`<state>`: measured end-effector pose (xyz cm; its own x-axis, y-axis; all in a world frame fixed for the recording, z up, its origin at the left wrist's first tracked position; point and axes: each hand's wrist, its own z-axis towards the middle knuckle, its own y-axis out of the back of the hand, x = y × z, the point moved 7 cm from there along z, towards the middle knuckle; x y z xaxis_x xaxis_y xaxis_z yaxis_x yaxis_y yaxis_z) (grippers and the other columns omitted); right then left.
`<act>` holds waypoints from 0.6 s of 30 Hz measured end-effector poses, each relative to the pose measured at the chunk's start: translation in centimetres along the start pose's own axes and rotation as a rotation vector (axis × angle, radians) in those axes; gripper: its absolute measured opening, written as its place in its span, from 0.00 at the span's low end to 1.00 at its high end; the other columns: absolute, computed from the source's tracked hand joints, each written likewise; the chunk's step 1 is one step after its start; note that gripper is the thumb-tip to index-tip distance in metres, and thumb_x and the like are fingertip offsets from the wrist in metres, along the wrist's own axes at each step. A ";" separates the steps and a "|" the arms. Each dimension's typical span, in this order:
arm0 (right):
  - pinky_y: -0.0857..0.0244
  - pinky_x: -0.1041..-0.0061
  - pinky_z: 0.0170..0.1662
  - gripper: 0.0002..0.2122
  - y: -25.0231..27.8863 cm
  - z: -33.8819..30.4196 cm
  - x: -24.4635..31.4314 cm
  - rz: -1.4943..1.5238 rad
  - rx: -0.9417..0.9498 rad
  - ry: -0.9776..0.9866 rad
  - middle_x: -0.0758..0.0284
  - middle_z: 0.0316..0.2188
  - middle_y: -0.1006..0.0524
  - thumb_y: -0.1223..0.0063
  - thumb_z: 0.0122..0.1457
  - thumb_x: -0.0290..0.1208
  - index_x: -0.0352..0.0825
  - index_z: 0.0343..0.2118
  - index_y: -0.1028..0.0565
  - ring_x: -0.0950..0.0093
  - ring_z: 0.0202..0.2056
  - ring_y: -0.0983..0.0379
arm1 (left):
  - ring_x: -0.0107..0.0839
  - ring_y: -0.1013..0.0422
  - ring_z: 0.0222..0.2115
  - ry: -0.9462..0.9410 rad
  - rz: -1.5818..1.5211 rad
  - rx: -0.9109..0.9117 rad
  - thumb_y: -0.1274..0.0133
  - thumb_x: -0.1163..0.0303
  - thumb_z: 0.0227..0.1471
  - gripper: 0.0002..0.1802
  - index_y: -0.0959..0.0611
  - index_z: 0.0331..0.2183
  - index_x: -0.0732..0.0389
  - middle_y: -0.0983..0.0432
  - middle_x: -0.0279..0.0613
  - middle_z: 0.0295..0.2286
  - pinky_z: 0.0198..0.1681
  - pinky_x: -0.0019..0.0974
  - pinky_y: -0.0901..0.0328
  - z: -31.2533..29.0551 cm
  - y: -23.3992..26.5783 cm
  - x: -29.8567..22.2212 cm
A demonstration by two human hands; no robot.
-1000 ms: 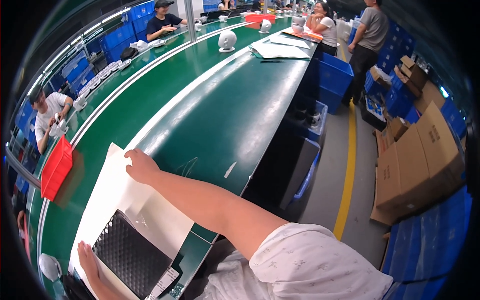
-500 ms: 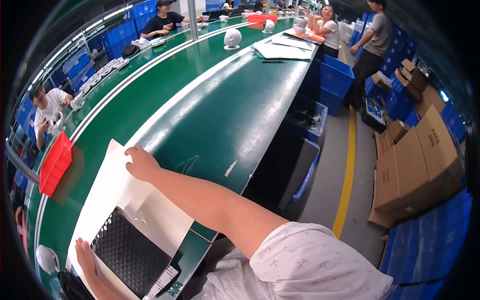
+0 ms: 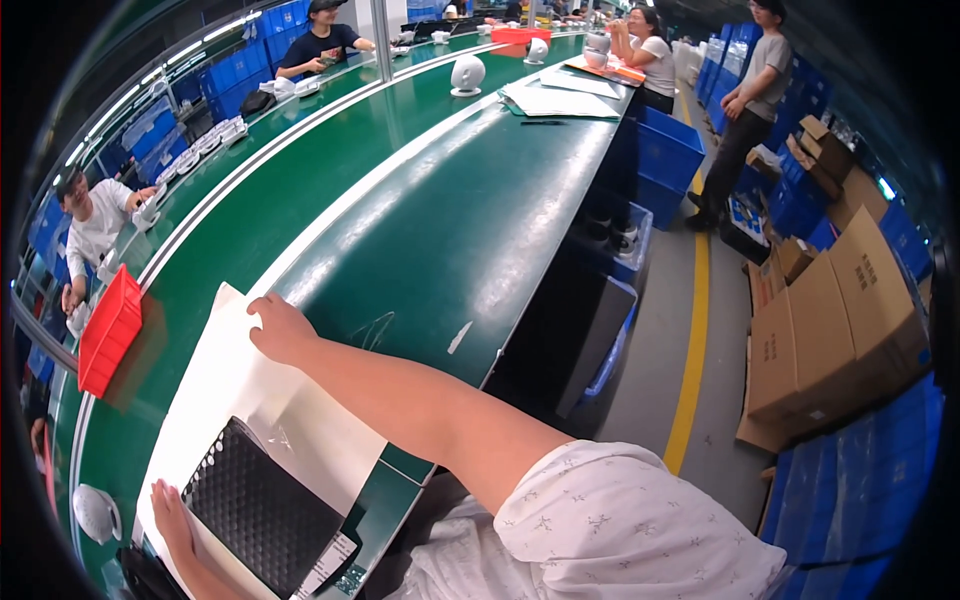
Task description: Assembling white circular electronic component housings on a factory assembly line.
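A large white sheet (image 3: 325,430) lies across the green work surface in front of me. My right hand (image 3: 280,328) rests on its far right edge, thumb and forefinger apart. At the sheet's near left edge my left hand (image 3: 172,515) lies with the fingers stretched out, beside a black dimpled pad (image 3: 260,510). The pad sits on the sheet, with a row of pale holes along its far end. A strip with printed lines (image 3: 325,568) lies at the pad's near right corner. Neither hand visibly lifts anything.
A red bin (image 3: 111,335) stands on the conveyor (image 3: 255,205) to the left. White rounded device housings (image 3: 467,76) are further along, near stacked papers (image 3: 560,98). Blue crates (image 3: 668,155) and cartons (image 3: 835,335) line the right. Co-workers sit and stand beyond.
My hands, the sheet and the pad stay in place. The standing person on the right has shifted and brought their hands together. The seated worker at left has changed arm position.
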<state>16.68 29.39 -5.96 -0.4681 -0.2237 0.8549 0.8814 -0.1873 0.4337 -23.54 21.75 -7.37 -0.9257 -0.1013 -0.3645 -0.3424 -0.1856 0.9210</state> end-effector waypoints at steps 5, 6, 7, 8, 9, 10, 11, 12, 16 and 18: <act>0.40 0.68 0.42 0.15 0.1 0.0 -0.1 -0.002 -0.008 0.008 0.61 0.42 0.38 0.56 0.46 0.28 0.36 0.40 0.35 0.63 0.40 0.36 | 0.40 0.53 0.54 -0.011 0.005 0.008 0.62 0.59 0.53 0.25 0.36 0.49 0.64 0.45 0.48 0.51 0.56 0.36 0.58 0.1 -0.1 -0.2; 0.40 0.68 0.42 0.15 0.3 -0.1 -0.1 -0.010 -0.007 0.006 0.61 0.42 0.38 0.56 0.46 0.28 0.36 0.40 0.35 0.63 0.40 0.36 | 0.40 0.53 0.54 -0.014 0.003 0.011 0.62 0.59 0.53 0.25 0.36 0.49 0.64 0.45 0.48 0.51 0.56 0.36 0.58 0.2 -0.3 -0.2; 0.40 0.68 0.42 0.15 0.5 -0.1 -0.2 -0.020 -0.008 0.003 0.61 0.41 0.38 0.56 0.46 0.28 0.36 0.40 0.35 0.63 0.40 0.36 | 0.40 0.53 0.54 -0.019 -0.010 0.011 0.62 0.59 0.53 0.25 0.36 0.49 0.64 0.45 0.48 0.51 0.56 0.36 0.58 0.3 -0.6 -0.3; 0.40 0.68 0.42 0.15 0.4 -0.1 0.1 -0.018 -0.007 0.006 0.61 0.41 0.38 0.56 0.46 0.28 0.36 0.40 0.35 0.63 0.40 0.36 | 0.40 0.53 0.54 -0.018 -0.019 0.004 0.62 0.59 0.53 0.25 0.36 0.49 0.64 0.45 0.48 0.51 0.56 0.36 0.58 0.2 -0.4 -0.2; 0.40 0.68 0.42 0.15 0.2 -0.2 0.4 -0.009 -0.002 0.007 0.61 0.41 0.37 0.57 0.46 0.28 0.35 0.40 0.35 0.63 0.40 0.36 | 0.40 0.53 0.54 -0.018 -0.019 0.001 0.62 0.59 0.53 0.25 0.36 0.49 0.64 0.45 0.48 0.51 0.56 0.36 0.58 0.0 -0.1 -0.2; 0.40 0.68 0.42 0.15 0.1 -0.3 0.5 0.000 0.001 0.006 0.61 0.41 0.37 0.57 0.46 0.28 0.35 0.40 0.35 0.63 0.40 0.36 | 0.41 0.53 0.54 -0.002 -0.013 -0.007 0.62 0.59 0.53 0.25 0.36 0.49 0.64 0.45 0.48 0.51 0.56 0.36 0.58 -0.3 0.4 0.0; 0.40 0.68 0.42 0.15 0.0 -0.2 0.2 -0.007 -0.006 0.003 0.61 0.41 0.37 0.57 0.46 0.28 0.35 0.40 0.35 0.63 0.40 0.36 | 0.41 0.53 0.54 0.007 -0.011 -0.008 0.61 0.59 0.53 0.25 0.36 0.49 0.64 0.45 0.48 0.51 0.56 0.36 0.58 -0.2 0.3 0.0; 0.40 0.68 0.42 0.15 -0.3 0.0 0.1 -0.006 -0.020 0.027 0.61 0.41 0.37 0.56 0.46 0.28 0.35 0.40 0.35 0.63 0.40 0.36 | 0.41 0.53 0.54 -0.001 -0.017 -0.005 0.61 0.59 0.53 0.25 0.36 0.49 0.64 0.45 0.48 0.51 0.56 0.36 0.58 -0.1 0.2 0.0; 0.41 0.68 0.42 0.15 0.1 -0.1 0.2 0.022 -0.009 0.005 0.60 0.40 0.37 0.56 0.45 0.28 0.35 0.39 0.35 0.63 0.40 0.36 | 0.42 0.53 0.54 -0.011 -0.019 -0.018 0.61 0.60 0.52 0.24 0.35 0.48 0.63 0.45 0.48 0.51 0.56 0.37 0.58 0.3 -0.1 0.3; 0.40 0.68 0.42 0.15 0.0 0.0 0.0 0.011 -0.018 0.011 0.60 0.40 0.37 0.56 0.45 0.28 0.35 0.39 0.35 0.63 0.40 0.36 | 0.42 0.53 0.54 -0.018 -0.011 -0.019 0.60 0.61 0.52 0.24 0.35 0.48 0.63 0.45 0.48 0.51 0.56 0.37 0.58 0.4 -0.1 0.3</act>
<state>16.67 29.44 -5.99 -0.4596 -0.2363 0.8561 0.8851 -0.2016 0.4195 -23.84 22.14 -7.55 -0.9247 -0.0816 -0.3719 -0.3496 -0.2049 0.9142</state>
